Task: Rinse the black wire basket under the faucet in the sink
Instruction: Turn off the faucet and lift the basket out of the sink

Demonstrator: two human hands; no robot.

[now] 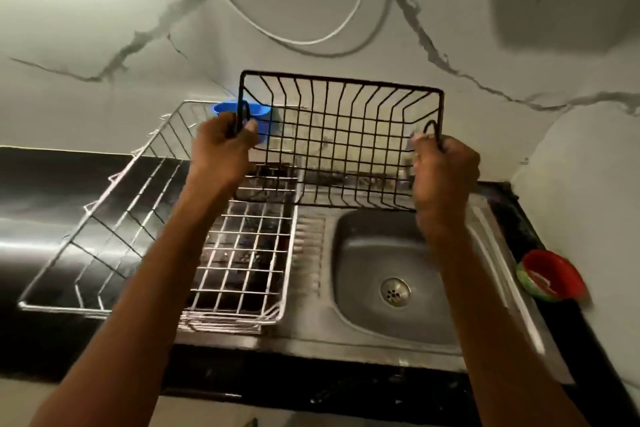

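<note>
I hold the black wire basket (341, 139) up in the air, tilted with its open side toward me, above the back edge of the steel sink (349, 253). My left hand (225, 146) grips the loop handle on its left end. On the right end, my right hand (445, 177) is closed around the other handle. The sink bowl below is empty, with its drain (395, 292) showing. The faucet is hidden behind the basket and I cannot make it out.
A silver wire dish rack (152, 236) stands on the black counter left of the sink. A blue bowl (242, 111) sits behind it by the wall. A red and green dish (550, 276) rests on the counter at the right. White and black cables hang on the marble wall.
</note>
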